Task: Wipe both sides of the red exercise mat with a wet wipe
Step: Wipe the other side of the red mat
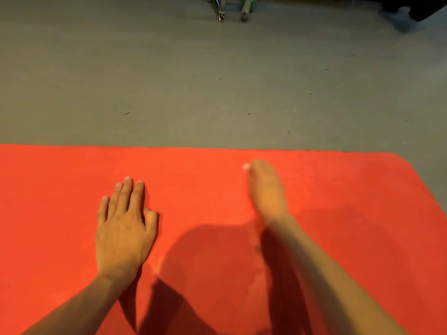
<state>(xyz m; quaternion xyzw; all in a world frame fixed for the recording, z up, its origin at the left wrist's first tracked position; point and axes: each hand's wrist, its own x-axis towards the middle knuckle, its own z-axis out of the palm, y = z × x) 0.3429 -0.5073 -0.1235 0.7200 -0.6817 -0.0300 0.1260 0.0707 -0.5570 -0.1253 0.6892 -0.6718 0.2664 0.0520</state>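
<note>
The red exercise mat (pixel 350 213) lies flat on the floor and fills the lower half of the view; its far edge and rounded far-right corner show. My left hand (pixel 124 226) rests palm down on the mat, fingers spread flat, holding nothing. My right hand (pixel 267 187) is blurred by motion near the mat's far edge, pressing on the surface. A small white bit of the wet wipe (pixel 246 167) peeks out at its fingertips; the rest of the wipe is hidden under the hand.
Grey floor (pixel 193 81) stretches beyond the mat. At the far top stand a metal piece (pixel 221 13) and a green-topped wooden stick (pixel 245 10). A dark object (pixel 420 8) sits in the top right corner. Shadows of my arms fall on the near mat.
</note>
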